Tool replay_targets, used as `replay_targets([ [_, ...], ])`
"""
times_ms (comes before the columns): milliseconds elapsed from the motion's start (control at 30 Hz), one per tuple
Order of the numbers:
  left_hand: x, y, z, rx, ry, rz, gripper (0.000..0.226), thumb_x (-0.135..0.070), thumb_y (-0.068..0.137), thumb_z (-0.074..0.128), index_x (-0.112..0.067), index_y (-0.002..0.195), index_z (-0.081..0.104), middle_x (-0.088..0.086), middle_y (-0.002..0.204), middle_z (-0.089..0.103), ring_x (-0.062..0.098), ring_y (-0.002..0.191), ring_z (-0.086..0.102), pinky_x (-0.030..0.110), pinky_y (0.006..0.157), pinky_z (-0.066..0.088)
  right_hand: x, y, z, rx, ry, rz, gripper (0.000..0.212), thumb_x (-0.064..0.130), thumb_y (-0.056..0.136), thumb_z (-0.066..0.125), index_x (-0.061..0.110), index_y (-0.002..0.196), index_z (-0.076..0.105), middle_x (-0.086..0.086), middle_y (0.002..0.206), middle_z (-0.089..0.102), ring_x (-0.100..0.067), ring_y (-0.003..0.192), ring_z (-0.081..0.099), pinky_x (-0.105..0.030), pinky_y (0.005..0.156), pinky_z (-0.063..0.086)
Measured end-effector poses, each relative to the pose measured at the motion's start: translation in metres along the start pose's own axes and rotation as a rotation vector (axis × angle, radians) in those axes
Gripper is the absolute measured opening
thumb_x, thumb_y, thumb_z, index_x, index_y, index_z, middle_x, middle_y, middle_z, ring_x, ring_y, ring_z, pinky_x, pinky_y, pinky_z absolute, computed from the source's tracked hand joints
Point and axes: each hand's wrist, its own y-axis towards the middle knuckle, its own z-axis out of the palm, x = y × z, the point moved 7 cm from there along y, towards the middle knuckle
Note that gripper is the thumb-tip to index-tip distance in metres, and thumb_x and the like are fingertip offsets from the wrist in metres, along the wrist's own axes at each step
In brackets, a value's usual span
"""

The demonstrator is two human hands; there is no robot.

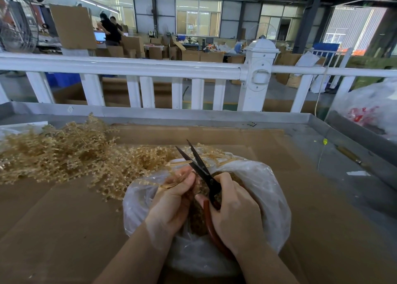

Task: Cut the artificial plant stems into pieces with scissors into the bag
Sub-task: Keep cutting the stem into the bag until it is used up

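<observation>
Right hand [234, 210] gripped the scissors [200, 169] by their red-brown handles, fingers curled round the loop, thumb on the near side. Blades stood open in a narrow V, tips pointing up and away from the person, above the far edge of the bag [268, 189].

Left hand [174, 200] was closed round a stem [179, 162], fingers curled, pinching it just left of the blades. The stem's pale end lay across the lower blade, between the two edges. Whether the blades touched it could not be told.

The bag was clear plastic, mouth open upward, sitting on brown cardboard [64, 230] that covered the table [335, 133]. Both hands worked directly over its mouth. Brown cut pieces [198, 221] showed inside, between the two wrists.

The pile of uncut stems [64, 152], tan and beaded, lay on the cardboard to the left of the bag, its near fringe touching the bag's left side.

A white railing [150, 69] ran behind the table. A second plastic bag [373, 105] with red print sat at the far right. Beyond the railing, cardboard boxes [193, 55] and two people [110, 29] stood in a workshop hall.
</observation>
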Motion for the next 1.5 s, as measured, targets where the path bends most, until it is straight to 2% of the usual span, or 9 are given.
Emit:
replay_targets([
  [67, 0.0, 0.0, 0.001, 0.018, -0.009, -0.001, 0.046, 0.004, 0.086, 0.051, 0.007, 0.131, 0.047, 0.025, 0.117, 0.053, 0.035, 0.107, 0.053, 0.04, 0.095, 0.045, 0.0, 0.0, 0.0, -0.004, -0.009, -0.002, 0.034, 0.052, 0.083, 0.055, 0.02, 0.095, 0.055, 0.008, 0.077, 0.059, -0.009, 0.068, 0.057, -0.022, 0.058, 0.05],
  [133, -0.002, -0.001, 0.004, 0.051, 0.001, 0.019, 0.045, 0.003, 0.081, 0.053, 0.003, 0.126, 0.051, 0.023, 0.107, 0.057, 0.031, 0.095, 0.058, 0.036, 0.086, 0.049, -0.001, 0.0, 0.001, 0.013, -0.028, -0.007, 0.031, 0.049, 0.084, 0.058, 0.02, 0.095, 0.055, 0.007, 0.077, 0.059, -0.01, 0.069, 0.057, -0.024, 0.059, 0.05],
  [300, -0.007, -0.005, 0.013, 0.235, 0.008, 0.034, 0.019, -0.02, 0.08, 0.065, -0.005, 0.092, 0.066, 0.011, 0.087, 0.065, 0.021, 0.074, 0.064, 0.031, 0.066, 0.054, -0.001, -0.001, 0.004, 0.057, -0.048, -0.022, 0.032, 0.052, 0.086, 0.058, 0.022, 0.097, 0.055, 0.008, 0.079, 0.059, -0.009, 0.071, 0.057, -0.024, 0.062, 0.05],
  [367, -0.004, -0.002, 0.009, 0.188, 0.0, 0.016, 0.021, -0.028, 0.085, 0.06, -0.008, 0.089, 0.064, 0.009, 0.083, 0.063, 0.018, 0.069, 0.063, 0.027, 0.059, 0.054, -0.001, -0.001, 0.004, 0.054, -0.057, -0.028, 0.032, 0.052, 0.085, 0.059, 0.023, 0.097, 0.055, 0.008, 0.079, 0.059, -0.009, 0.071, 0.057, -0.024, 0.062, 0.05],
  [467, -0.002, 0.004, -0.001, 0.069, -0.029, 0.035, 0.007, -0.016, 0.076, 0.06, -0.01, 0.076, 0.063, 0.008, 0.074, 0.058, 0.012, 0.057, 0.058, 0.023, 0.051, 0.052, -0.001, -0.002, 0.004, 0.061, -0.053, -0.03, 0.031, 0.052, 0.085, 0.058, 0.023, 0.096, 0.054, 0.009, 0.08, 0.059, -0.009, 0.072, 0.057, -0.025, 0.062, 0.051],
  [567, -0.002, 0.003, 0.0, 0.058, -0.005, 0.053, 0.017, -0.008, 0.073, 0.058, -0.014, 0.061, 0.069, 0.005, 0.064, 0.062, 0.012, 0.051, 0.058, 0.022, 0.049, 0.053, 0.0, -0.002, 0.003, 0.056, -0.04, -0.033, 0.032, 0.052, 0.086, 0.055, 0.022, 0.096, 0.054, 0.008, 0.08, 0.059, -0.009, 0.071, 0.056, -0.025, 0.061, 0.051],
  [767, 0.001, 0.002, 0.005, 0.089, 0.032, -0.001, 0.007, -0.008, 0.075, 0.058, -0.01, 0.077, 0.052, 0.004, 0.063, 0.052, 0.012, 0.053, 0.052, 0.02, 0.046, 0.049, 0.0, -0.001, 0.002, 0.045, -0.006, -0.026, 0.038, 0.055, 0.087, 0.047, 0.02, 0.1, 0.056, 0.007, 0.084, 0.06, -0.009, 0.075, 0.057, -0.025, 0.066, 0.051],
  [1167, 0.001, 0.004, 0.004, 0.104, 0.048, -0.007, 0.008, -0.002, 0.08, 0.055, -0.01, 0.077, 0.058, 0.002, 0.059, 0.055, 0.011, 0.048, 0.055, 0.019, 0.043, 0.047, 0.004, 0.001, -0.001, 0.03, 0.018, -0.038, 0.046, 0.056, 0.088, 0.041, 0.013, 0.099, 0.056, 0.004, 0.078, 0.06, -0.011, 0.067, 0.058, -0.026, 0.059, 0.052],
  [1500, 0.002, 0.004, 0.004, 0.119, 0.028, -0.009, 0.005, -0.002, 0.079, 0.054, -0.006, 0.079, 0.056, 0.004, 0.062, 0.048, 0.012, 0.052, 0.05, 0.02, 0.043, 0.047, 0.004, 0.002, 0.002, 0.079, -0.041, -0.059, 0.041, 0.048, 0.09, 0.053, 0.009, 0.102, 0.057, 0.003, 0.072, 0.059, -0.011, 0.059, 0.058, -0.026, 0.053, 0.052],
])
